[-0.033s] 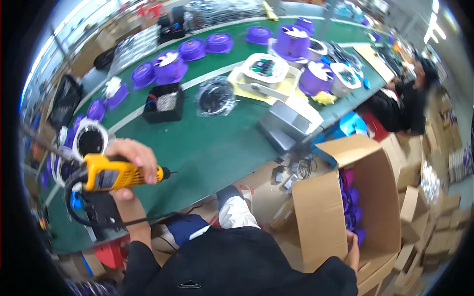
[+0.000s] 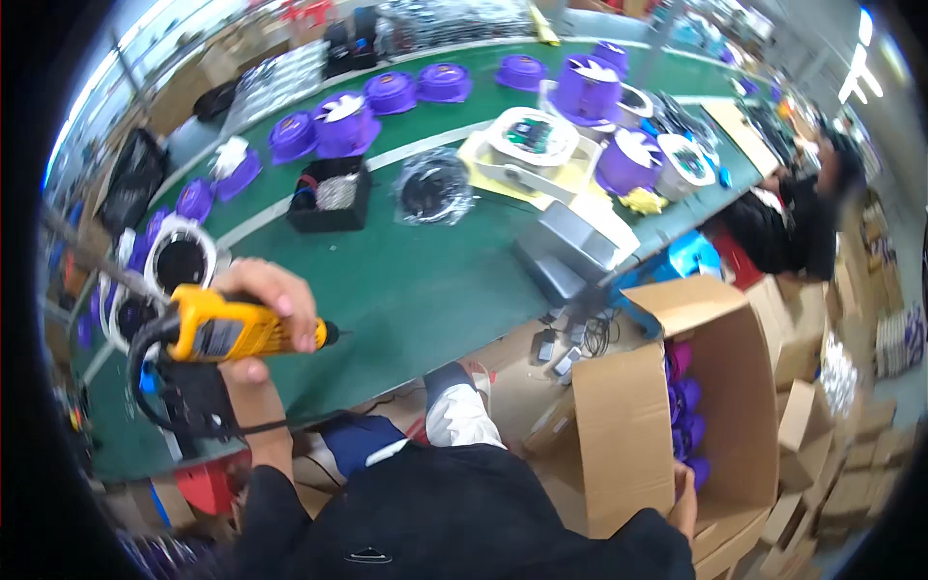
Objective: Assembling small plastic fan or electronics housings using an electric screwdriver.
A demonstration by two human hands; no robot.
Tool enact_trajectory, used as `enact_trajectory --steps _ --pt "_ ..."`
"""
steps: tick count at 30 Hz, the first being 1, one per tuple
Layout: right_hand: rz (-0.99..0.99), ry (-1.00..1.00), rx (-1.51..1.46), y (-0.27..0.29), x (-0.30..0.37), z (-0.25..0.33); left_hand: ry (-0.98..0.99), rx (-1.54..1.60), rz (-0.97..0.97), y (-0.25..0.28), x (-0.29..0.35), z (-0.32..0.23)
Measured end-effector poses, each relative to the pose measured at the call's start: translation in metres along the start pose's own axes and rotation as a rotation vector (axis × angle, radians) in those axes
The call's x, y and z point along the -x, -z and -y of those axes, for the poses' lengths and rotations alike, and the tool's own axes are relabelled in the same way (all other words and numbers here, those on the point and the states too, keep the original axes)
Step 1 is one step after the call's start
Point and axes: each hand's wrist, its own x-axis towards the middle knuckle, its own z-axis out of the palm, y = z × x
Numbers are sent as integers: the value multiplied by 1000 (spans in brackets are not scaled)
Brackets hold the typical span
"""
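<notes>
My left hand (image 2: 274, 307) is wrapped around a yellow power screwdriver (image 2: 227, 326) with a black cord. The tool is held above the green tabletop (image 2: 406, 300), its bit pointing right. Low on the right, my right hand (image 2: 684, 501) is at the inside edge of an open cardboard box (image 2: 628, 435). Purple rounded parts (image 2: 687, 430) are stacked in that box, close to my right fingertips. Those fingers are partly hidden, so whether they grip a part cannot be made out.
Purple housings (image 2: 391, 94) line the table's far side. A black bin (image 2: 329, 198), a plastic-wrapped round part (image 2: 433, 188), a white unit with a circuit board (image 2: 534, 137) and a grey box (image 2: 568, 246) stand on it. A co-worker (image 2: 807, 213) sits at the right.
The view has shifted slightly, so the table and its items appear a little farther right. My left hand still holds the power screwdriver; my right hand remains at the box.
</notes>
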Motion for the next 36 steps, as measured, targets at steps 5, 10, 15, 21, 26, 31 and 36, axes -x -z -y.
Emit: enact_trajectory --steps 5,10,15,21,26,31,36 --pt "92 91 138 -5 -56 53 32 -35 -76 -7 3 -1" --pt "111 226 189 35 -69 28 54 -72 -22 -1 6 -8" --pt "21 386 166 58 -47 -34 -1 -34 -7 6 10 -14" --pt "-733 119 1537 87 -128 71 2 -109 28 27 14 -27" --pt "-1280 841 1601 82 -100 120 146 -306 -166 33 28 -43" --pt "-963 1537 1532 -91 -5 185 33 -478 -289 40 7 -44" --pt "212 1313 500 -287 15 133 87 -708 -226 51 0 -39"
